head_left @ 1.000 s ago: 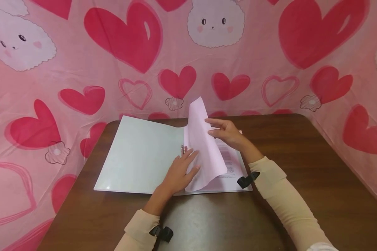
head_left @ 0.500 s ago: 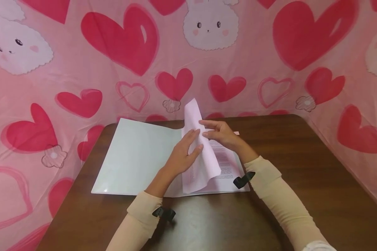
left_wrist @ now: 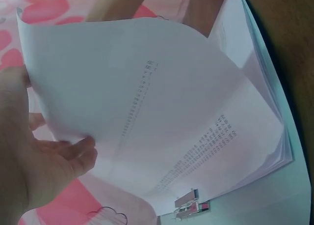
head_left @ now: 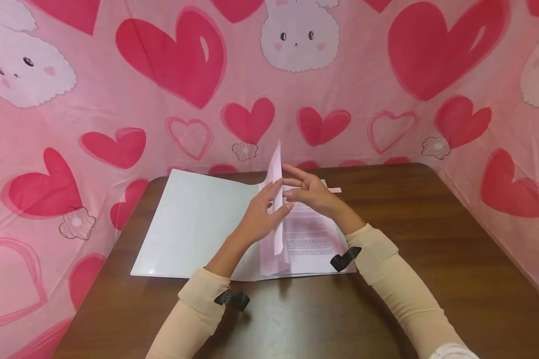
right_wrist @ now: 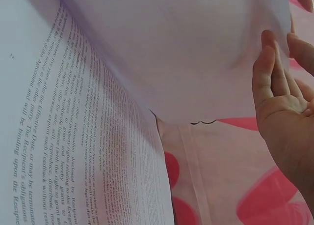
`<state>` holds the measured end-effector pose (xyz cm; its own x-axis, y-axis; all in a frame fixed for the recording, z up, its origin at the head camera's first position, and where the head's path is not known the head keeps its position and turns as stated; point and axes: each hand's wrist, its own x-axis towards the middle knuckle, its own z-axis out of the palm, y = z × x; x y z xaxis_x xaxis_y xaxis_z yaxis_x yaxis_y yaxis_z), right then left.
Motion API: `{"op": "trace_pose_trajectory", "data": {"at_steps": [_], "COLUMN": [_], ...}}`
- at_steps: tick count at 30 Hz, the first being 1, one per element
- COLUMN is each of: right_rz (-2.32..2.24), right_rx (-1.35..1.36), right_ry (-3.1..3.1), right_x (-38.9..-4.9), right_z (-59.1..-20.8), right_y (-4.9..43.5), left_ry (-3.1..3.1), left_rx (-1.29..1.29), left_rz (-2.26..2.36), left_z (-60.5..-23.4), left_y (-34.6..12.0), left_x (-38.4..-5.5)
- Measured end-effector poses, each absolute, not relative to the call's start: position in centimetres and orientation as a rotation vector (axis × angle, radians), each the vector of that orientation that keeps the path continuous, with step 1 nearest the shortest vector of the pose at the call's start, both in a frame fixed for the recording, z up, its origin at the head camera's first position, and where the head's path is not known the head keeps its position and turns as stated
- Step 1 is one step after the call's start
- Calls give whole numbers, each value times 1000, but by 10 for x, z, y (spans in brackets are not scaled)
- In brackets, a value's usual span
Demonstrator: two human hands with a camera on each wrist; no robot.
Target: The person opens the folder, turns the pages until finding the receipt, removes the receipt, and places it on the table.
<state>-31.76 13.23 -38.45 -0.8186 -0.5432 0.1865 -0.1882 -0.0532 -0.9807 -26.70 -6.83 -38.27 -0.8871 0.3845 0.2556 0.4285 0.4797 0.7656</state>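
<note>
An open pale folder (head_left: 197,224) lies on the table, with a metal clip (left_wrist: 191,204) at its spine. One sheet of paper (head_left: 277,219) stands nearly upright from the spine, its free edge curled. My left hand (head_left: 262,217) pinches that edge, thumb on the right side and fingers on the left. Close on the sheet's right side is my right hand (head_left: 312,194), its fingers extended and spread toward the paper. Below, a printed page (head_left: 310,229) tops the stack in the folder. In the left wrist view, the sheet's face shows columns of small print.
A small pink tab (head_left: 336,190) sticks out at the stack's right edge. The brown wooden table (head_left: 431,239) extends around the folder. Behind it hangs a pink cloth (head_left: 364,75) with hearts and rabbit faces.
The sheet has swung from leaning right to nearly upright. My left hand has moved up from near the clip to the sheet's edge. My right hand's fingers have spread.
</note>
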Motion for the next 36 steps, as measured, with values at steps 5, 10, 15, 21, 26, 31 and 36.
{"op": "trace_pose_trajectory", "data": {"at_steps": [5, 10, 15, 21, 26, 31, 36], "right_rz": [-1941, -1950, -1963, -1957, -1951, -1915, -1623], "right_rx": [-803, -824, -824, -864, -854, -823, -846], "right_ry": [1953, 1907, 1878, 1868, 1902, 2066, 2526], "right_x": [-316, -316, -316, -315, -316, -318, -324], "right_z": [-389, -392, -393, -395, -400, -411, -427], "right_y": [131, 130, 129, 130, 133, 142, 157], "left_ry": [-2629, -2659, -2646, -2643, -2667, -2670, -2670], "left_rx": [-708, -607, -568, -576, -559, -561, -538], "left_rz": [-1581, -1628, -1656, -1476, -1407, -1363, -1275], "left_z": [-379, -376, -374, -371, -367, -362, -356], "left_y": [-72, -75, -79, -85, -91, -100, -109], "left_x": [-264, -261, -261, -262, -264, -264, -265]}}
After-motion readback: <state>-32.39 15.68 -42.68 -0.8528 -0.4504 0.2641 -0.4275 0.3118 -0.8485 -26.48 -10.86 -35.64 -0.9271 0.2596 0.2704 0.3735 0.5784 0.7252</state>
